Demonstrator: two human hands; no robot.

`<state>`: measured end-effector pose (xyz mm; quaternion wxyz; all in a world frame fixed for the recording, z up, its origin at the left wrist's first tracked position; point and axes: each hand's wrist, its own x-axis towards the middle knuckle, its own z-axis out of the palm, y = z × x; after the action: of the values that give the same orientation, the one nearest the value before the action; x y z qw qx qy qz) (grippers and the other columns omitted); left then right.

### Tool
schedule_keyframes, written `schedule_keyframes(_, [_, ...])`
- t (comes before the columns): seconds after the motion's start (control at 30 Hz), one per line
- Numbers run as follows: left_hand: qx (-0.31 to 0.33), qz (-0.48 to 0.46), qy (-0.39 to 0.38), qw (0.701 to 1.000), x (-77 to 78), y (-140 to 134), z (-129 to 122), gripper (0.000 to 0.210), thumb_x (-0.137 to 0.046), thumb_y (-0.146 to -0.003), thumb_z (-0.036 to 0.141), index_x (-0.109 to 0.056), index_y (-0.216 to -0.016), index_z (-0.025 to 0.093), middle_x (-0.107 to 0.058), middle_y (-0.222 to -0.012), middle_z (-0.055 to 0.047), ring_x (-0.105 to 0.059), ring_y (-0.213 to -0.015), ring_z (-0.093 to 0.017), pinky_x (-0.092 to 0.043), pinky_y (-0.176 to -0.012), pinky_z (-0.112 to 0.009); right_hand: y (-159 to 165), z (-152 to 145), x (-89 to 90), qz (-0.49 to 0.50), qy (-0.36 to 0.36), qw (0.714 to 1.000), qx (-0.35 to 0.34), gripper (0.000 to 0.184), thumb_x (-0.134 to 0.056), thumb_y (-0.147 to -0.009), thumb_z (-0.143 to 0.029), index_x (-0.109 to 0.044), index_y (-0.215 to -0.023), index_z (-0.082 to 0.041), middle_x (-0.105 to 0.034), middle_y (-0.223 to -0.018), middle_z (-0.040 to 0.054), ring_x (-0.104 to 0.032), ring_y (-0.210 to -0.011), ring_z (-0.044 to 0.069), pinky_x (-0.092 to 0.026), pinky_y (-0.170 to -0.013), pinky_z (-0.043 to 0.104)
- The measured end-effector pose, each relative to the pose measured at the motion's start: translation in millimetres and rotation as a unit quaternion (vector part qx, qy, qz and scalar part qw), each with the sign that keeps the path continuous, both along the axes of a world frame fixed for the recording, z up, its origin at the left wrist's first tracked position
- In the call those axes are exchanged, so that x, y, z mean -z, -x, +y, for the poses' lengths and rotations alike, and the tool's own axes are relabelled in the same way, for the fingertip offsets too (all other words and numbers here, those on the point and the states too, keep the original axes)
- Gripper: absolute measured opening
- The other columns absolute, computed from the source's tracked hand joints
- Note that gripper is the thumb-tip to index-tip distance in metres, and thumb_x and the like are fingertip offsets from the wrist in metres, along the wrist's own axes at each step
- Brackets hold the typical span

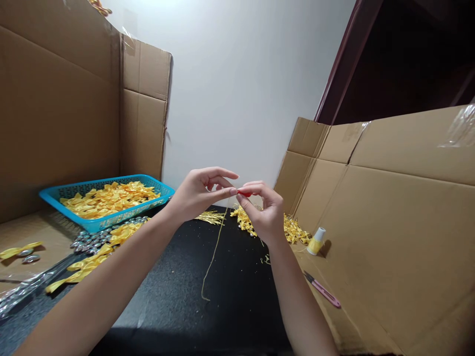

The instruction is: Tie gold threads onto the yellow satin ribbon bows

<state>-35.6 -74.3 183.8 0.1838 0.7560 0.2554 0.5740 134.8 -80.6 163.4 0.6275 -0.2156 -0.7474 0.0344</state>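
Both hands meet in mid-air above the black tabletop (222, 316), fingertips almost touching. My right hand (265, 207) is closed, pinching a small red piece (244, 194) mostly hidden by the fingers. Thumb and index finger of my left hand (202, 193) are pressed together at the left end of that piece. A thin gold cord (215, 252) hangs from the left fingertips, its curled lower end near the table. Behind the hands lie a bundle of cut gold cords (211, 216) and a pile of yellow bows (297, 231).
A blue basket (92, 225) of yellow ribbon bows stands left. Beside it are silver domed buttons (94, 240) and loose yellow ribbon pieces (87, 264). At right are a thread spool (316, 242) and pink-handled snips (324, 291). Cardboard walls (401, 217) flank the table.
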Motion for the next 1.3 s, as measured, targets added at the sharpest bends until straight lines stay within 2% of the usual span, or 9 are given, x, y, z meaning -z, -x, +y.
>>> schedule_keyframes(0.23, [0.055,0.022,0.074,0.996,1.9,6,10,0.032,-0.073,-0.073,0.040,-0.072,-0.094,0.016,-0.074,-0.076,-0.007,-0.067,-0.067,-0.016,-0.051,-0.057,-0.027,-3,3,-1.8,-0.051,0.018,0.998,0.038,0.003,-0.065,-0.080,-0.022,-0.067,-0.080,-0.024,-0.070,-0.085,0.0000,-0.062,-0.082,0.015,-0.049,-0.078,0.035])
schedule_keyframes(0.43, [0.062,0.027,0.063,0.996,0.7,7,12,0.030,-0.074,-0.073,0.038,-0.071,-0.092,0.016,-0.073,-0.070,-0.004,-0.064,-0.062,-0.013,-0.049,-0.054,-0.023,-5,6,-1.0,-0.059,0.035,0.997,0.037,0.002,-0.065,-0.080,-0.023,-0.066,-0.082,-0.024,-0.071,-0.086,-0.0004,-0.063,-0.084,0.015,-0.047,-0.080,0.035])
schedule_keyframes(0.97, [-0.064,0.076,-0.066,0.993,1.6,8,9,0.023,-0.069,-0.077,0.038,-0.072,-0.092,0.021,-0.075,-0.077,-0.002,-0.066,-0.072,-0.015,-0.048,-0.074,-0.030,-6,8,-1.0,-0.047,0.014,0.999,0.017,0.005,-0.067,-0.078,-0.019,-0.067,-0.079,-0.024,-0.071,-0.087,0.0003,-0.065,-0.085,0.016,-0.052,-0.082,0.036])
schedule_keyframes(1.1, [-0.074,0.097,-0.080,0.989,3.3,9,11,0.026,-0.066,-0.079,0.042,-0.072,-0.093,0.022,-0.075,-0.079,-0.002,-0.066,-0.074,-0.015,-0.048,-0.072,-0.028,-7,7,-1.5,-0.054,0.015,0.998,0.026,0.006,-0.067,-0.078,-0.018,-0.068,-0.079,-0.024,-0.071,-0.087,0.0008,-0.065,-0.087,0.016,-0.052,-0.084,0.037])
schedule_keyframes(1.3, [-0.063,0.138,-0.040,0.988,6.1,12,22,0.021,-0.069,-0.076,0.038,-0.075,-0.088,0.023,-0.074,-0.075,-0.002,-0.065,-0.070,-0.015,-0.048,-0.062,-0.024,-9,13,1.2,-0.095,0.044,0.994,0.021,0.008,-0.066,-0.078,-0.017,-0.070,-0.079,-0.024,-0.071,-0.083,0.0005,-0.064,-0.083,0.015,-0.051,-0.081,0.035])
